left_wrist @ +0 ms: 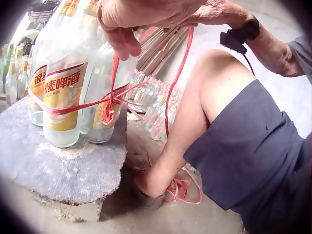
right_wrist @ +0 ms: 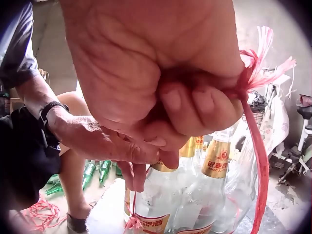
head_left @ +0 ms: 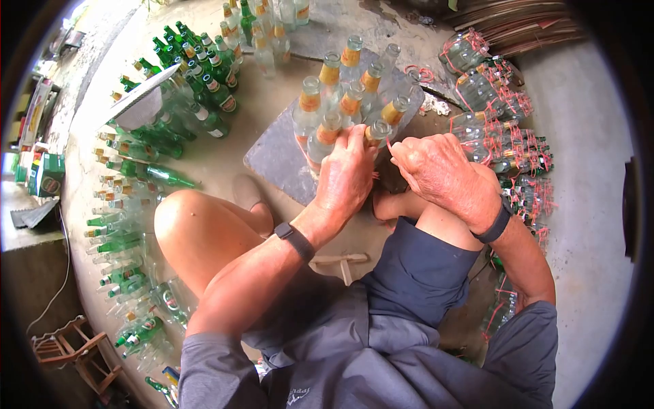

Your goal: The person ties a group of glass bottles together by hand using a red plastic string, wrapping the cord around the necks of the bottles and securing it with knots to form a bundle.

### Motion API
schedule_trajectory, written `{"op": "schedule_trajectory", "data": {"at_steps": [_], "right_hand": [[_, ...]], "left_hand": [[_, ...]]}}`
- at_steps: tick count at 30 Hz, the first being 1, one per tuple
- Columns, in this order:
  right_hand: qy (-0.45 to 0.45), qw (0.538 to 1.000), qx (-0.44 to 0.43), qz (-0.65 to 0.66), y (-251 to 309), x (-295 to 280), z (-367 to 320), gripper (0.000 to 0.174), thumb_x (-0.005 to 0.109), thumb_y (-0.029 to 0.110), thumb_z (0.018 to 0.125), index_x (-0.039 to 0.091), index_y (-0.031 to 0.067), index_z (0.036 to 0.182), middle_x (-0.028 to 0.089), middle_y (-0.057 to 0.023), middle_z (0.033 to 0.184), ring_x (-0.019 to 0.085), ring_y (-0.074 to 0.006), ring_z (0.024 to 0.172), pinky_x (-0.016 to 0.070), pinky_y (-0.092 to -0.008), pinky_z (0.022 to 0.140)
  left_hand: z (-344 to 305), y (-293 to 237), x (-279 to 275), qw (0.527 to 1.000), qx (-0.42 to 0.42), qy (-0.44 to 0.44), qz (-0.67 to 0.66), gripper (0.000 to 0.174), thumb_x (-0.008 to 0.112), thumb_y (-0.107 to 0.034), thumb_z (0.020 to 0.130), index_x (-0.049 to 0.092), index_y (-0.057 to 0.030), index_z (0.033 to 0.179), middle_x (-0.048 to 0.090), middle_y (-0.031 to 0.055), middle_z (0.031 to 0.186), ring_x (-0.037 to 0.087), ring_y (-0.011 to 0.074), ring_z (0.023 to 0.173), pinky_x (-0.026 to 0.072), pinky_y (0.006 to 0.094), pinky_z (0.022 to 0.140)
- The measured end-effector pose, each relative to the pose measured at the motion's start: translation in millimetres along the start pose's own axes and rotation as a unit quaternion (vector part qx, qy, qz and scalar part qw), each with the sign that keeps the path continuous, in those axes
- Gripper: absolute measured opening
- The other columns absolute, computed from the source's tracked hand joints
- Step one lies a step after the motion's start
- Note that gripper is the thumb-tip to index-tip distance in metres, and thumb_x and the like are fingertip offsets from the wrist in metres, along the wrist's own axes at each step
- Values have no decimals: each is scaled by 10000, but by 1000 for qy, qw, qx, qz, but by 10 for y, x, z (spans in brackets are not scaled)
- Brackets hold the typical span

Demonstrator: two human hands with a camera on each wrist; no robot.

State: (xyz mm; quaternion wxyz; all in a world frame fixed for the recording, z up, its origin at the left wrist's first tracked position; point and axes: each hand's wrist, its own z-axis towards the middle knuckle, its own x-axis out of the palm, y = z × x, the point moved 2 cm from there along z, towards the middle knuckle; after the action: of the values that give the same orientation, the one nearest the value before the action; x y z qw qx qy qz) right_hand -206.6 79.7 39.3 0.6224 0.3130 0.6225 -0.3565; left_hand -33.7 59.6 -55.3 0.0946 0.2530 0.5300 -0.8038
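Clear bottles with gold labels (head_left: pixel 310 102) (left_wrist: pixel 66 102) (right_wrist: pixel 195 195) stand upright in a cluster on a grey slab (head_left: pixel 272 153) (left_wrist: pixel 63 170). Red cord (left_wrist: pixel 63 111) runs around their bodies to a knot on the near side. My left hand (head_left: pixel 346 174) (left_wrist: pixel 146 14) (right_wrist: pixel 102 141) is at the nearest necks, its fingertips pinching a strand that rises from the knot. To its right, my right hand (head_left: pixel 446 174) (right_wrist: pixel 156 63) is curled tightly round red cord; a frayed end sticks out by the fist and a length hangs down.
Green bottles (head_left: pixel 211 82) stand at the back left, with rows of bottles (head_left: pixel 129 273) along the left. Bundles tied with red cord (head_left: pixel 477 88) line the right side. Loose red cord (left_wrist: pixel 183 187) lies on the floor by a foot. Bent knees (head_left: pixel 194 218) flank the forearms.
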Motion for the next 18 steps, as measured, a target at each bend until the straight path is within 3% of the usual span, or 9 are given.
{"op": "schedule_trajectory", "data": {"at_steps": [2,5,9,12,14,18], "right_hand": [[-3,1000,0,-3,24,-36,-10,82,683,172,924,646,99,921,692,-75,798,700,-339,748,506,-482,687],[-21,1000,-12,1,53,-154,-16,92,679,178,929,646,93,938,708,-77,819,716,-341,777,519,-478,708],[18,999,2,45,81,-219,21,115,685,182,926,645,75,919,720,-101,824,730,-358,801,537,-487,710],[30,996,-5,88,58,-217,54,141,689,186,927,639,63,878,711,-130,805,725,-381,803,547,-503,704],[34,993,-13,114,54,-219,62,160,692,188,929,634,59,854,703,-147,791,721,-394,803,552,-510,701],[63,975,-7,213,-4,-254,59,180,704,184,929,643,39,840,703,-190,796,717,-407,806,541,-513,686]], "left_hand": [[-58,20,9,999,3,-49,-19,424,658,-37,998,537,-45,1405,633,298,1212,649,540,1068,573,575,842],[-96,-107,-155,999,9,-43,-22,450,672,-18,982,552,-54,1414,639,271,1232,665,510,1074,592,539,844],[-102,-259,-314,998,37,-26,-39,432,682,0,967,579,-52,1382,639,241,1234,681,474,1064,607,504,828],[-100,-295,-299,995,94,26,-3,418,697,-9,958,606,-72,1361,650,206,1206,709,441,986,611,486,769],[-106,-294,-274,994,99,34,-15,341,709,-28,953,642,-85,1283,665,174,1154,719,435,886,603,494,709],[-93,-237,-259,991,119,54,13,227,720,-50,953,669,-82,1172,671,166,1087,715,434,825,592,496,666]]}}
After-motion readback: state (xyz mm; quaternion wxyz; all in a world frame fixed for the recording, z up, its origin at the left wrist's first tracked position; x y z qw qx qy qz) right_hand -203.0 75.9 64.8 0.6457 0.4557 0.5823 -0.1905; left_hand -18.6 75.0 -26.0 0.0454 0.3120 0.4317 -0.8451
